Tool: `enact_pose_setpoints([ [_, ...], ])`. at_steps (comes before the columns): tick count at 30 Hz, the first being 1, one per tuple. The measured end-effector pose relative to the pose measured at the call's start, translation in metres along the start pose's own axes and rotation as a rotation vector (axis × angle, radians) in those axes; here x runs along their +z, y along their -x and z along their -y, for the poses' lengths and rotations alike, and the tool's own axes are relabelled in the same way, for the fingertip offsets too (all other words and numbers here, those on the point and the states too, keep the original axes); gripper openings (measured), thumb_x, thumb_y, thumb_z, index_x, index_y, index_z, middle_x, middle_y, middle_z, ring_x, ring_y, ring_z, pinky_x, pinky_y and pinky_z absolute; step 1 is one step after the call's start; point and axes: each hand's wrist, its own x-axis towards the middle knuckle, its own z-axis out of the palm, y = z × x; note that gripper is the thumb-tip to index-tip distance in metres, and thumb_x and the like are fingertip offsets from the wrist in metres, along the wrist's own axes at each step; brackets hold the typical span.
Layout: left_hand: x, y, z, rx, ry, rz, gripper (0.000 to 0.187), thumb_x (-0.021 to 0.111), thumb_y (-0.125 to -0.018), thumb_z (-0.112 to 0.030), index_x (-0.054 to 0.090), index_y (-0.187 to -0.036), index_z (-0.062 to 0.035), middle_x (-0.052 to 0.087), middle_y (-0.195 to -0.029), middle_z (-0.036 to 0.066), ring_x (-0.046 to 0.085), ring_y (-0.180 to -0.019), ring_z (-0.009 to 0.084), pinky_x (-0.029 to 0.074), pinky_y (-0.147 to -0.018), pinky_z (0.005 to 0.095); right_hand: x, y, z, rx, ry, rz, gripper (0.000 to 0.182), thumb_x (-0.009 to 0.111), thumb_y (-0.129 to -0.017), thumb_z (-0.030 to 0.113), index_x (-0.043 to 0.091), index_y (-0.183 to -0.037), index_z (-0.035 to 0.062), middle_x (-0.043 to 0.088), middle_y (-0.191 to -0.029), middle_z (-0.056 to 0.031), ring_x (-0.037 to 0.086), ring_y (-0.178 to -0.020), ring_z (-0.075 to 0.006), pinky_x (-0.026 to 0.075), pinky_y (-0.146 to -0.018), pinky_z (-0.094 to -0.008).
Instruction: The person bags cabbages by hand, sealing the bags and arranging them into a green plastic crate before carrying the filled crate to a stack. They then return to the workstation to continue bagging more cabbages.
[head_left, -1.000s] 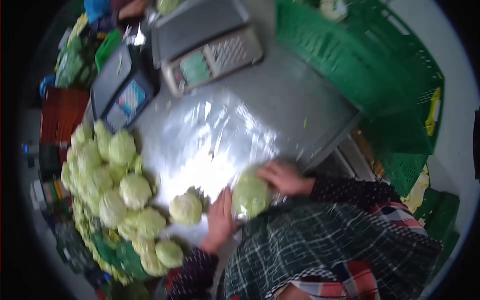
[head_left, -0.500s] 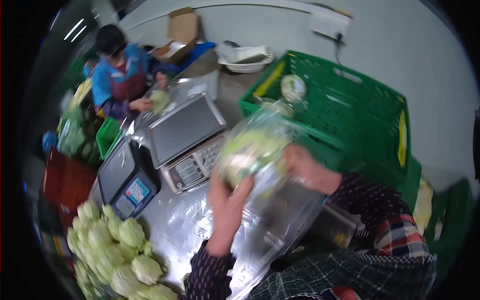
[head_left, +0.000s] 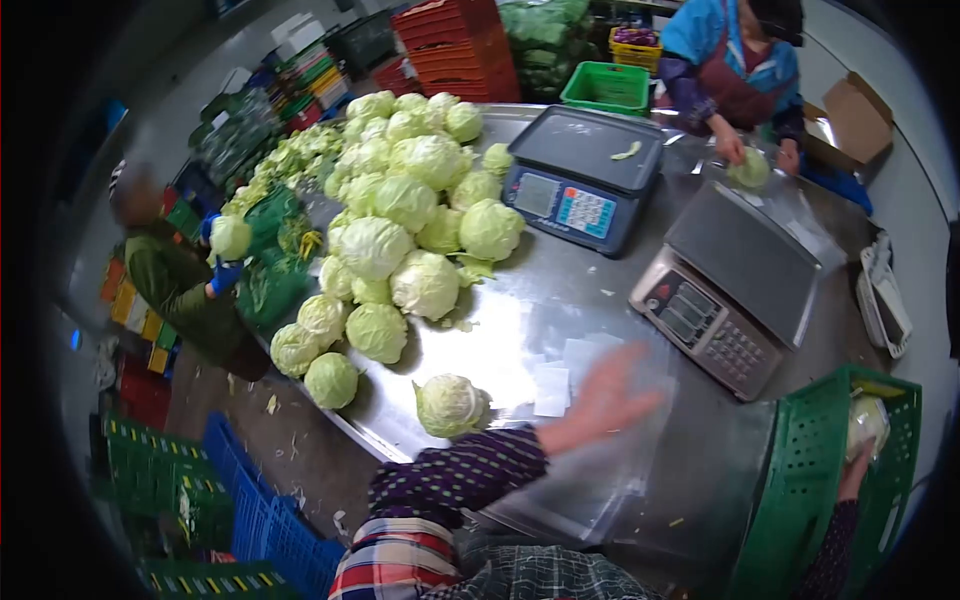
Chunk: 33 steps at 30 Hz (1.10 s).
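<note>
My left hand (head_left: 600, 402) is stretched out over the metal table, blurred, with its fingers apart and nothing in it. Beneath and around it lie clear plastic bags (head_left: 625, 470) and small white paper sheets (head_left: 551, 389). One loose cabbage (head_left: 450, 405) sits on the table just left of my left forearm. Far to the right, my right hand (head_left: 857, 470) reaches inside a green crate (head_left: 800, 465) and grips a cabbage in clear wrap (head_left: 866, 425). Part of that hand's grip is hidden by the crate and the cabbage.
A heap of cabbages (head_left: 405, 205) covers the table's left part. Two scales stand at the back, a dark blue one (head_left: 585, 170) and a silver one (head_left: 730, 290). One co-worker (head_left: 730, 70) handles a cabbage across the table; another (head_left: 180, 270) holds one at left.
The view has swung left. The bagged cabbage, held earlier in both hands above the table, is now in the crate with my right hand. My left hand has let go and moved over the bags.
</note>
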Motion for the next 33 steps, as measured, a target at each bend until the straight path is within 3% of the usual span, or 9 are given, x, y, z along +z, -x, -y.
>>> enact_pose_setpoints([
  [3, -0.14, -0.026, 0.101, -0.108, -0.318, -0.462, 0.074, 0.076, -0.072, -0.035, 0.045, -0.13, -0.002, 0.05, -0.128, 0.021, 0.048, -0.118, 0.0365, 0.038, -0.098, 0.0439, 0.02, 0.035, 0.043, 0.131, 0.675, -0.262, 0.066, 0.053, -0.092, 0.047, 0.042, -0.135, -0.0002, 0.046, -0.135, -0.0126, 0.052, -0.114, -0.0234, 0.045, -0.093, -0.0353],
  [4, -0.194, -0.039, 0.124, -0.256, -0.485, -0.549, 0.075, 0.077, -0.071, -0.035, 0.045, -0.13, -0.0008, 0.049, -0.128, 0.022, 0.047, -0.118, 0.037, 0.037, -0.098, 0.0448, -0.112, -0.054, 0.064, -0.038, 1.137, -0.279, 0.06, 0.055, -0.092, 0.041, 0.047, -0.131, -0.0047, 0.053, -0.127, -0.0147, 0.058, -0.102, -0.0235, 0.05, -0.078, -0.0331],
  [6, -0.286, -0.055, 0.174, -0.16, -0.776, -0.928, 0.079, 0.074, -0.073, -0.042, 0.043, -0.13, 0.0043, 0.05, -0.127, 0.024, 0.046, -0.119, 0.0388, 0.033, -0.101, 0.0466, -0.024, -0.041, 0.083, -0.902, 1.179, -0.407, 0.056, 0.057, -0.092, 0.037, 0.05, -0.127, -0.0046, 0.061, -0.11, -0.0125, 0.061, -0.084, -0.0186, 0.05, -0.066, -0.0288],
  [10, -0.376, -0.071, 0.201, -0.722, -0.484, -0.786, 0.079, 0.071, -0.072, -0.053, 0.051, -0.123, 0.0041, 0.054, -0.123, 0.022, 0.05, -0.116, 0.0354, 0.04, -0.097, 0.0426, 0.339, 0.106, -0.021, -0.357, 0.895, 0.459, 0.045, 0.055, -0.093, 0.035, 0.05, -0.125, 0.0047, 0.064, -0.087, -0.0091, 0.061, -0.067, -0.0143, 0.052, -0.06, -0.0266],
  [13, -0.361, -0.06, 0.207, -0.515, -0.582, -0.801, 0.076, 0.07, -0.07, -0.055, 0.054, -0.12, 0.0008, 0.056, -0.118, 0.022, 0.052, -0.11, 0.036, 0.043, -0.092, 0.043, 0.499, 0.169, -0.167, 0.232, 0.723, 0.834, 0.043, 0.048, -0.094, 0.026, 0.045, -0.13, 0.0013, 0.065, -0.093, -0.0188, 0.068, -0.074, -0.0221, 0.056, -0.062, -0.0304],
  [19, -0.315, 0.01, 0.149, 0.115, -0.617, -0.833, 0.059, 0.076, -0.07, -0.025, 0.053, -0.117, 0.0026, 0.056, -0.115, 0.021, 0.053, -0.107, 0.0347, 0.042, -0.093, 0.0413, 0.694, 0.239, -0.305, 0.777, 0.413, 1.137, 0.083, 0.031, -0.088, 0.071, 0.023, -0.144, 0.0106, 0.054, -0.119, -0.0276, 0.063, -0.098, -0.0356, 0.053, -0.081, -0.0405],
  [23, -0.291, 0.019, 0.156, -0.112, 0.181, -0.848, 0.068, 0.075, -0.068, -0.023, 0.047, -0.126, 0.0009, 0.047, -0.127, 0.023, 0.048, -0.116, 0.0354, 0.04, -0.097, 0.0426, 0.709, 0.258, -0.317, 0.866, 0.347, 1.197, 0.089, 0.029, -0.081, 0.08, 0.032, -0.142, 0.0155, 0.053, -0.124, -0.0209, 0.057, -0.106, -0.0372, 0.048, -0.088, -0.0491],
  [30, -0.243, 0.027, 0.051, 0.472, 0.164, -0.44, 0.072, 0.063, -0.08, -0.048, 0.048, -0.126, 0.004, 0.047, -0.129, 0.028, 0.047, -0.119, 0.0402, 0.036, -0.101, 0.0467, 0.587, 0.257, -0.25, 0.743, -0.408, 1.099, 0.094, 0.03, -0.081, 0.079, 0.039, -0.138, 0.0057, 0.044, -0.139, -0.0144, 0.047, -0.125, -0.0292, 0.036, -0.106, -0.0433],
  [33, -0.173, 0.059, 0.048, 0.201, 0.2, -0.343, 0.056, 0.054, -0.085, -0.03, 0.046, -0.127, 0.0064, 0.049, -0.131, 0.025, 0.048, -0.121, 0.0377, 0.037, -0.102, 0.0438, 0.472, 0.237, -0.239, 0.674, -0.387, 0.707, 0.086, 0.036, -0.084, 0.074, 0.045, -0.133, 0.0045, 0.052, -0.131, -0.0162, 0.054, -0.117, -0.0309, 0.043, -0.1, -0.0456],
])
